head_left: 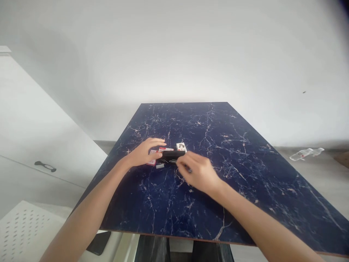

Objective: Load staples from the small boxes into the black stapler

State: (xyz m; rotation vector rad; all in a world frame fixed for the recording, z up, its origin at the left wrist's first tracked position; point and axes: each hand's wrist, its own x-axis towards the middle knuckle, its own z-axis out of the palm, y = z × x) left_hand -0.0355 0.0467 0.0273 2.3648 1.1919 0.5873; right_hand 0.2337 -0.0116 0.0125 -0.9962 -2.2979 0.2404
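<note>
The left hand (145,152) is spread, with its thumb and fingers apart. Its thumb tip is at the left end of a long black thing (173,154), which is a bit left of the middle of the blue counter (201,218). The right hand (197,170) is bent at the right end of the black thing. Its thumb and pointing finger are close together, but I cannot tell if they pinch anything. Some thin, shiny bits (172,161) show just on the near side of the black thing.

A red and white card (166,149) lies just past the black thing. A red and white packet (151,160) lies by the left hand, and a little white piece (160,166) is on the near side. A small white box (181,146) with a dark picture is on the far side, near the right hand. To the right, past the counter, a clear bottle (301,154) lies on the floor.
</note>
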